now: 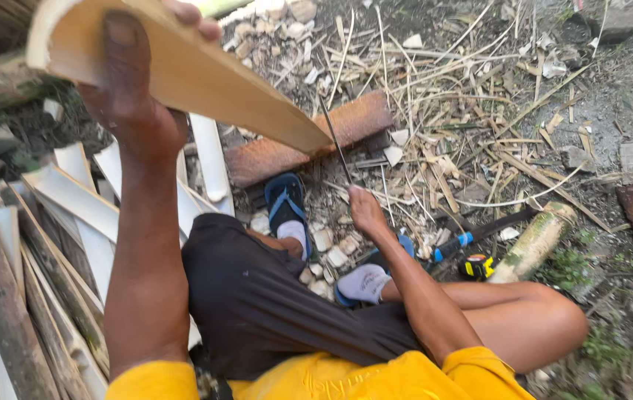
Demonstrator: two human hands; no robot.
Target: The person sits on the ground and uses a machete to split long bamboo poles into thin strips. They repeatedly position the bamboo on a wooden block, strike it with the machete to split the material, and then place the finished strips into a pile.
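A seated person holds up a split bamboo slat and a thin blade over a littered yard floor.

Head view: no packages or signs show; the only marked item is a small yellow-and-black tape measure point(477, 267) lying on the ground near the right knee, beside a blue-handled tool point(456, 246) and a short green bamboo piece point(535, 243). The left hand point(128, 78) is closed around a pale bamboo slat point(198, 74), thumb pressed flat on its upper face, fingers wrapped behind; the slat slants from the top left corner down toward the middle. The right hand point(367, 210) is clenched on the lower end of a thin dark blade point(335, 141), whose tip rises to just beside the slat's lower end. More pale slats point(72, 200) lie stacked at the left, and a rust-brown log point(309, 139) lies beyond the blue sandals point(287, 204).
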